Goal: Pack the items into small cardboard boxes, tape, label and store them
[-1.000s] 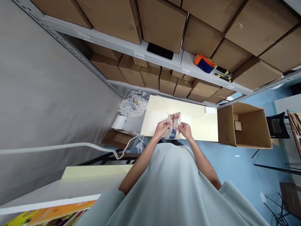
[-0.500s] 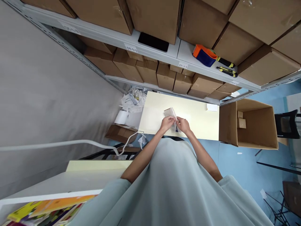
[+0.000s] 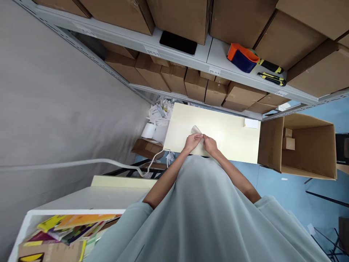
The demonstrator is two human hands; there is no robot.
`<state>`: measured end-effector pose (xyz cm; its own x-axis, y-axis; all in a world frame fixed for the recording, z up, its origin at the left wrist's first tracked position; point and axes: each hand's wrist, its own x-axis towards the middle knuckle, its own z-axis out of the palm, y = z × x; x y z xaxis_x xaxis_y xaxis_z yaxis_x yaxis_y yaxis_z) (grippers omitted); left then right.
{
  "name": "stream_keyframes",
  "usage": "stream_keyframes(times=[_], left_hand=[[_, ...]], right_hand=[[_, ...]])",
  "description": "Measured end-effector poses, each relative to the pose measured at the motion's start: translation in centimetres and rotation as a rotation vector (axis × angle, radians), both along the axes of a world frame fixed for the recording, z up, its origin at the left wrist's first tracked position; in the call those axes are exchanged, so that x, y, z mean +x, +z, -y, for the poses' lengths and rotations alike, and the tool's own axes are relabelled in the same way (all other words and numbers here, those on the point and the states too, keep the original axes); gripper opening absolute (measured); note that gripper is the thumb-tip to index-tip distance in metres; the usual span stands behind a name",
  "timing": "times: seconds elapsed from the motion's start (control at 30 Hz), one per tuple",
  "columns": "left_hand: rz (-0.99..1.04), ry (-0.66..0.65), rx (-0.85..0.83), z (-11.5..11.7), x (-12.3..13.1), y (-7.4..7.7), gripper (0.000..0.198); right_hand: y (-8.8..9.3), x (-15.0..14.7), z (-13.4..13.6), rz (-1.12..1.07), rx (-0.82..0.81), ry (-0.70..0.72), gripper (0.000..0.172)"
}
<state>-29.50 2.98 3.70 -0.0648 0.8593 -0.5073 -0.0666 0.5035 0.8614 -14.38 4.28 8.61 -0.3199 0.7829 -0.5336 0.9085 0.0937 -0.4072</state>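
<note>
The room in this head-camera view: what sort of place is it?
Probably a stockroom or packing area: cardboard boxes line the labelled metal shelving, what look like utility knives lie on it, and a large open carton stands beside the pale table.

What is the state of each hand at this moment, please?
Left hand: closed, pinching the whitish folded piece.
Right hand: closed, holding the same piece.
</note>
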Motion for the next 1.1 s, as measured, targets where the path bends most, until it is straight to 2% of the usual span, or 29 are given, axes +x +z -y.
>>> stream_keyframes(times=[0.1, 0.2, 0.3, 0.4, 0.57, 0.63, 0.7, 0.77, 0.83, 0.9, 0.97, 1.03, 1.1], left_hand=[[-0.210, -0.125, 0.200, -0.4, -1.7, 0.6, 0.040], [-0.474, -0.351, 0.400, -1.4, -3.4, 0.8, 0.030], [-0.550, -0.485, 0.447, -2.7, -4.6, 0.4, 0.022], [-0.594, -0.558, 0.450, -3.5, -5.1, 0.0, 0.023], [-0.675, -0.567, 0.437, -3.4, -4.7, -0.1, 0.025], [-0.731, -0.577, 0.417, -3.2, -4.3, 0.0, 0.026], [-0.786, -0.595, 0.388, -3.3, -3.8, 0.3, 0.027], [-0.822, -0.609, 0.367, -3.5, -3.3, 0.4, 0.028], [-0.839, -0.618, 0.352, -4.0, -2.9, 0.4, 0.030], [-0.836, -0.622, 0.338, -4.5, -2.4, 0.3, 0.030], [-0.821, -0.615, 0.332, -5.0, -1.9, 0.1, 0.029], [-0.807, -0.597, 0.331, -5.2, -1.4, 0.0, 0.028], [-0.791, -0.568, 0.335, -5.0, -1.1, 0.1, 0.028]], right_hand=[[-0.2, 0.4, -0.1, -0.036, -0.014, 0.032, 0.054], [-0.3, 1.1, -0.1, -0.074, -0.014, 0.050, 0.051], [-0.3, 2.2, 0.1, -0.069, -0.004, -0.023, 0.037], [-0.6, 3.2, 0.3, -0.093, -0.034, -0.135, 0.023], [-1.4, 3.7, 0.6, -0.186, -0.110, -0.250, 0.020], [-1.3, 3.4, 0.7, -0.163, -0.086, -0.258, 0.023], [-1.0, 2.8, 0.8, -0.122, 0.031, -0.205, 0.030], [-0.7, 1.7, 0.9, -0.069, 0.191, -0.089, 0.038], [-0.6, 0.4, 0.9, -0.010, 0.283, 0.030, 0.042], [-0.9, -1.2, 0.8, 0.049, 0.270, 0.087, 0.046], [-1.6, -2.6, 0.8, 0.098, 0.207, 0.069, 0.053], [-2.5, -3.4, 0.8, 0.088, 0.122, -0.021, 0.054], [-3.4, -3.5, 0.5, 0.039, 0.065, -0.119, 0.048]])
